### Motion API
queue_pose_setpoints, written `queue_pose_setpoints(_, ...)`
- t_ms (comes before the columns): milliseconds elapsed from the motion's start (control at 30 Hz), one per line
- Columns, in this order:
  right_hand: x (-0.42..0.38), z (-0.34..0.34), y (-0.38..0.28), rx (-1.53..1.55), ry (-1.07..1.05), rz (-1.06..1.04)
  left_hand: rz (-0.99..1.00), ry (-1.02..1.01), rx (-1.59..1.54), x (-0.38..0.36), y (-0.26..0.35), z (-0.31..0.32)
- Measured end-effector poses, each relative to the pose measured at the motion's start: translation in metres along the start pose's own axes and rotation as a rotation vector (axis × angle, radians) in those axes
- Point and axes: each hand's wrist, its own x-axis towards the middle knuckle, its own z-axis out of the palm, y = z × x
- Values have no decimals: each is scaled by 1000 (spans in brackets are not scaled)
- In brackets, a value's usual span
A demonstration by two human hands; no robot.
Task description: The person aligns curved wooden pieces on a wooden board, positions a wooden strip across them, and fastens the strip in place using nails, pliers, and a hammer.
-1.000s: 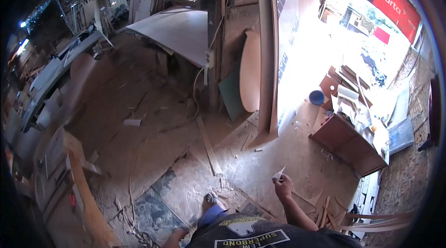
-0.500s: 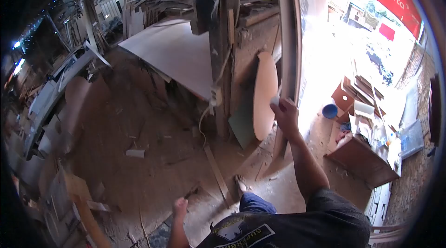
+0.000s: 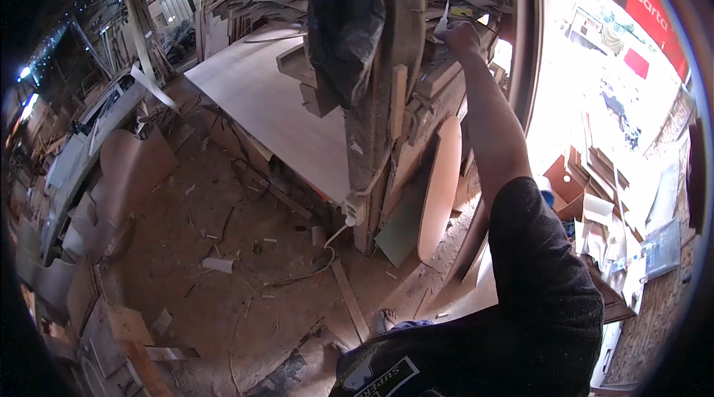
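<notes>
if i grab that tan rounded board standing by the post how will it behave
The tan rounded board will probably feel stiff, since it stands on end without visible sagging. It may rock or tip when nudged, because its lower end is curved. It could be fairly light for its size, as its edge looks thin.

- The right hand reaches through a gap between the wooden post and the tall boards
- Lumber scraps crowd that gap below the hand; contact cannot be told
- Under the arm, a leaning rounded board and green sheet block low passage
- Left of the post, room to pass above the pale sheet, narrowed by black plastic and jutting blocks
</notes>
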Motion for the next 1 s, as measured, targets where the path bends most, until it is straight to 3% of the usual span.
queue_pose_setpoints(33,12,6,6,66,-147,55,8,-6,-13,7,3,-6)
queue_pose_setpoints(167,28,47,30,10,58,-82,5,-14,-35,18,6,-16)
queue_pose_setpoints(233,15,38,26,-97,73,-126,0,-15,-19,21,6,-19)
queue_pose_setpoints(533,-16,1,-9,127,-47,-48,-26,50,-71,52,3,-79)
queue_pose_setpoints(600,-14,9,-1,142,56,-220,-32,52,-70,54,-2,-85)
queue_pose_setpoints(667,-14,10,-1,182,128,-163,-40,47,-63,54,-10,-83)
queue_pose_setpoints(733,-35,-5,-9,241,160,126,-33,32,-47,48,-15,-77)
queue_pose_setpoints(800,-85,-30,-52,193,455,155,-37,17,-42,46,-18,-67)
queue_pose_setpoints(867,-140,-59,-102,598,766,9,-32,6,-34,50,-27,-53)
queue_pose_setpoints(933,-181,-113,-153,848,738,-456,-24,-4,-20,44,-30,-48)
queue_pose_setpoints(1000,-193,-178,-201,681,441,-1011,5,-8,4,43,-45,-37)
